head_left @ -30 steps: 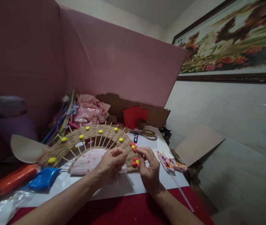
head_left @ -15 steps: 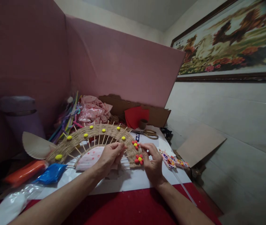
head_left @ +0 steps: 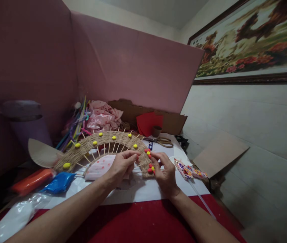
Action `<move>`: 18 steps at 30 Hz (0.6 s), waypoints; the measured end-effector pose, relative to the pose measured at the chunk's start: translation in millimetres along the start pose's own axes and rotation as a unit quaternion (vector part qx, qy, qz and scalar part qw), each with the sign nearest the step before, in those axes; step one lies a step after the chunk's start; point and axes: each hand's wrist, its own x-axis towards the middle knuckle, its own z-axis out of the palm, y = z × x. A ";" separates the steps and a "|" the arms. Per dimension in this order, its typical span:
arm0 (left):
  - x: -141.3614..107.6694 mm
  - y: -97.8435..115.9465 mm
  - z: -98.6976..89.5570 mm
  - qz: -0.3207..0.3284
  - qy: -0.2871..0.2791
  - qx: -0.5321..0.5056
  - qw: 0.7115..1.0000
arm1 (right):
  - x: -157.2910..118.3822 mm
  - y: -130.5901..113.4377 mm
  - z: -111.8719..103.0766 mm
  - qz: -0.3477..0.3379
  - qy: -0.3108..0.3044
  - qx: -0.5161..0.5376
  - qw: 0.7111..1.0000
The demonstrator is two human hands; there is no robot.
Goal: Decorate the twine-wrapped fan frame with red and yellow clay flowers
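Observation:
A fan-shaped piece woven from brown twine over thin sticks (head_left: 82, 152) lies on white paper, with yellow clay dots (head_left: 114, 137) along its arch. Near its right end are two red-petalled clay flowers with yellow centres, an upper flower (head_left: 148, 153) and a lower flower (head_left: 150, 166) partly covered by my fingers. My left hand (head_left: 123, 167) is closed in a pinch, a bit of red clay (head_left: 137, 157) showing at its fingertips. Against the upper flower's right side, my right hand (head_left: 165, 173) has thumb and forefinger pinched together; what is between them is hidden.
Orange (head_left: 33, 181) and blue clay packs (head_left: 59, 182) lie at left beside a clear plastic bag (head_left: 14, 216). Scissors (head_left: 165, 141), a small brown pot (head_left: 156, 131) and red paper (head_left: 145, 123) sit behind the woven piece. A flower-patterned packet (head_left: 183, 169) lies at right.
The view has shifted slightly. My right hand has come in closer over the flowers and covers more of the lower one. My left hand keeps its pinch.

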 end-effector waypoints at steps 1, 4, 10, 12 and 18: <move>-0.3 -0.6 -0.2 -0.001 -0.002 0.008 1.000 | -0.1 -0.7 0.0 0.009 -0.003 0.001 1.000; -1.9 -2.6 0.1 -0.020 -0.005 0.029 0.999 | -1.1 -2.2 0.2 0.032 0.011 -0.003 0.999; -4.1 -2.5 4.1 -0.014 -0.007 0.036 0.999 | -2.8 -1.0 1.0 0.027 0.003 -0.008 1.000; -3.8 -2.7 4.5 -0.014 -0.011 0.036 0.999 | -2.4 -1.1 0.9 0.013 0.003 -0.001 1.000; -3.6 -4.9 4.3 -0.027 -0.005 0.006 1.000 | -2.6 -5.2 -0.9 -0.020 -0.011 0.018 1.000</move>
